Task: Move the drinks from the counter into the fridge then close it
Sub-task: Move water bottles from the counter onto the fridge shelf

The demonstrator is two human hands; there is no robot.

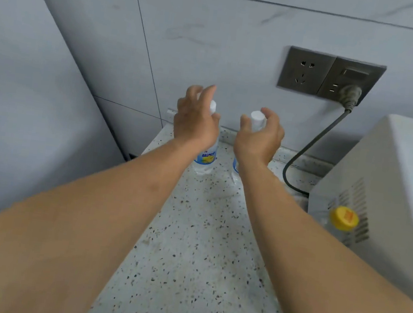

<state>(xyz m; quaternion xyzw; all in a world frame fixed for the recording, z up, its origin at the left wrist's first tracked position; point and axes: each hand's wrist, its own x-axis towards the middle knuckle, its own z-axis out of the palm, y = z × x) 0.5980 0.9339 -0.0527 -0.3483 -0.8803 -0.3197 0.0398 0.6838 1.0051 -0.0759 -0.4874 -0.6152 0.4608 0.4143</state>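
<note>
At twelve o'clock on the bench [188, 246], left hand [196, 122] and right hand [260, 137] reach, grip spread, unclosed, around two bottles' necks [256, 121] for lifting together.

1. Two white-capped bottles: left bottle [207, 153], right bottle [256, 122].
2. One yellow-capped bottle [343, 219].
3. Two hands: left hand [195, 120], right hand [260, 137].
4. Two wall sockets: free socket [305, 71], plugged socket [347, 77].
5. One white appliance [394, 176].

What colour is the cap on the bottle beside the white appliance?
Yellow. The cap shows clearly in the head view, low on the right against the appliance.
</note>
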